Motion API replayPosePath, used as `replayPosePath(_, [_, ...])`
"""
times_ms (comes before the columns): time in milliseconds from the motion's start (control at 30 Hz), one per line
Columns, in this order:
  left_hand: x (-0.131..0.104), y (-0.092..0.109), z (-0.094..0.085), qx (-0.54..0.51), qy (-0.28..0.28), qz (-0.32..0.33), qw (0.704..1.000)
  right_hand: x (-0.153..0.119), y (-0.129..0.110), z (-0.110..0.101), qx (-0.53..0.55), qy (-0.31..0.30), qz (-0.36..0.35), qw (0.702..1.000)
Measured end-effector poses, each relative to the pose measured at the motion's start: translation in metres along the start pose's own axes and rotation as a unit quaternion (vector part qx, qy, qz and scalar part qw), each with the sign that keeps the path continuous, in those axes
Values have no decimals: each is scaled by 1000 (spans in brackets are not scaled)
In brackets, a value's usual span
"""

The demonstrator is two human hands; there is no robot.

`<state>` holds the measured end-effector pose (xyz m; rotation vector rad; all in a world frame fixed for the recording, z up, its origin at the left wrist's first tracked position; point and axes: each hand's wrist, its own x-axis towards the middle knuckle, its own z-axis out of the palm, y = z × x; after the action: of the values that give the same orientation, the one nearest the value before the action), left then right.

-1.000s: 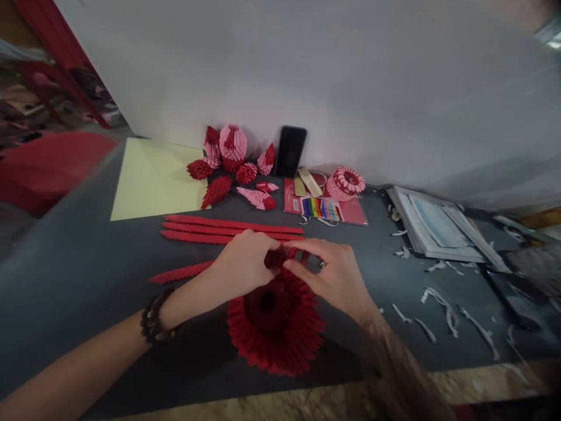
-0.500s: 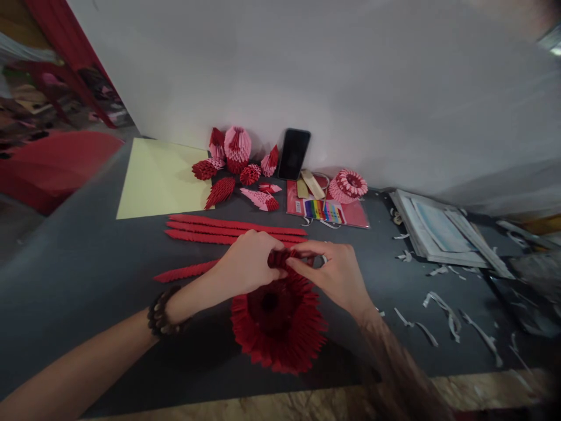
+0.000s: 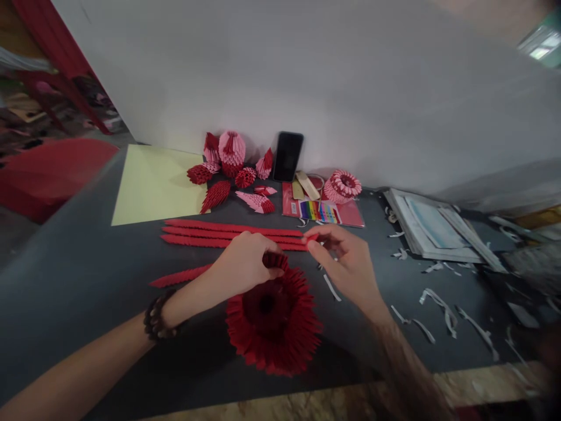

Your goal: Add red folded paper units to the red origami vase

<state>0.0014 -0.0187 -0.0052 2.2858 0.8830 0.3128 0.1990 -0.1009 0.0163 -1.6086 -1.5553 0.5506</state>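
A round dark-red bowl of folded paper pieces (image 3: pixel 276 351), with a frilled rim and a dark hollow middle, stands in front of me on the dark table. My left hand (image 3: pixel 245 263), a beaded bracelet at its wrist, is closed on the far rim of this bowl. Up and right of the bowl, my right hand (image 3: pixel 346 260) pinches a small red folded paper piece (image 3: pixel 312 237) at the right ends of the long red rows of nested paper pieces (image 3: pixel 232 228). Another red row (image 3: pixel 179 276) lies partly hidden behind my left forearm.
Pink and red paper shapes (image 3: pixel 232 153) sit by the wall beside a yellow sheet (image 3: pixel 153 187). A phone (image 3: pixel 288 156) leans there; right of it are a pink packet (image 3: pixel 350 216) and a pink paper ring (image 3: pixel 343 187). Papers (image 3: pixel 438 228) and white scraps (image 3: pixel 440 304) lie right.
My right hand has left the bowl's far rim and moved up and right to the ends of the red rows. My left hand keeps its hold on the rim. The view has shifted slightly.
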Motion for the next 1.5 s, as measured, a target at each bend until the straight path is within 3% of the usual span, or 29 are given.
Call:
replayPosePath(167, [-3, 4, -2, -11, 7, -5, 1000, -5, 0, 6, -89, -88, -26, 992])
replayPosePath(367, [-2, 5, -3, -16, -10, 1, 1000, -9, -2, 19, -149, -61, -35, 986])
replayPosePath(633, [-2, 0, -1, 19, -4, 4, 1000, -2, 7, 8, 41, 77, 68, 994])
replayPosePath(833, [-5, 6, -6, 9, -9, 10, 1000, 3, 23, 6, 121, -22, 128, 984])
replayPosePath(1100, [-6, 11, -9, -25, 9, -19, 999, 1, 31, 18, 156, -3, 152, 976])
replayPosePath(1367, [-7, 11, -5, -9, 27, -23, 999, 0, 33, 20, 159, -23, 161, 974])
replayPosePath(1500, [-7, 11, -2, 11, 42, -37, 998, 0, 28, 27, 171, -3, 179, 969])
